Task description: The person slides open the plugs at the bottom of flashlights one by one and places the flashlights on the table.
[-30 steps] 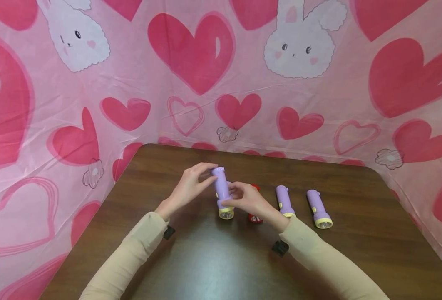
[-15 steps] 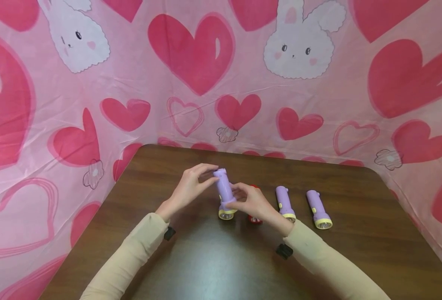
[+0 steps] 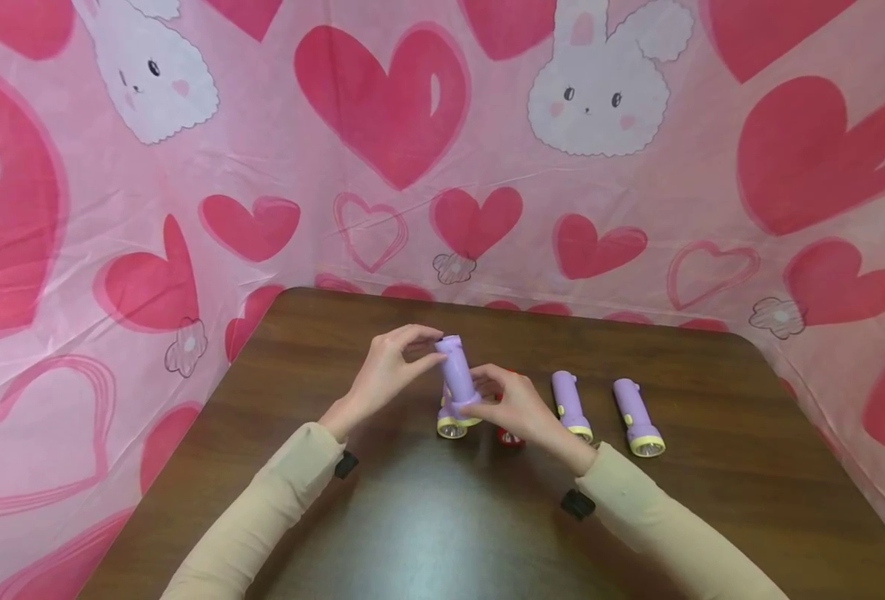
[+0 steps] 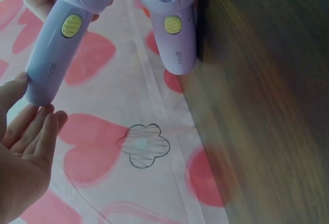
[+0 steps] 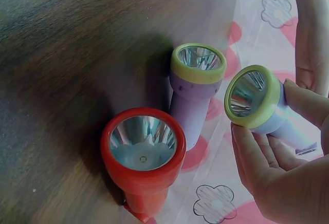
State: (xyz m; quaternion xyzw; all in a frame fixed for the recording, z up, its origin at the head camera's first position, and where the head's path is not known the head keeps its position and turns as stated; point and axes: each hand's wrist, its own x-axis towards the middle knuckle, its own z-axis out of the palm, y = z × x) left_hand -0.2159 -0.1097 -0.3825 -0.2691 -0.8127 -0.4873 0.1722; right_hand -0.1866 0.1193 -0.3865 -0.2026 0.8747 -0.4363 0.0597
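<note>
A purple flashlight (image 3: 457, 371) with a yellow rim is held above the table, tilted, its lens end low and toward the person. Near that lens end my right hand (image 3: 513, 404) grips it between thumb and fingers, as the right wrist view also shows. The thumb and fingertips of my left hand (image 3: 390, 367) pinch its tail end; in the left wrist view the thumb lies along the side and fingertips touch the end. Its yellow switch (image 4: 71, 26) shows there. Just behind lies a second purple flashlight (image 5: 193, 95), partly hidden in the head view.
A red flashlight (image 5: 141, 147) lies beside the second one, mostly behind my right hand in the head view. Two more purple flashlights (image 3: 572, 404) lie to the right on the brown wooden table (image 3: 412, 517). Pink heart-print cloth (image 3: 382, 108) hangs around the table's edges.
The held flashlight has shifted slightly to the right, and its tail now leans more to the left. Both hands moved right with it. The flashlights on the table stay where they were.
</note>
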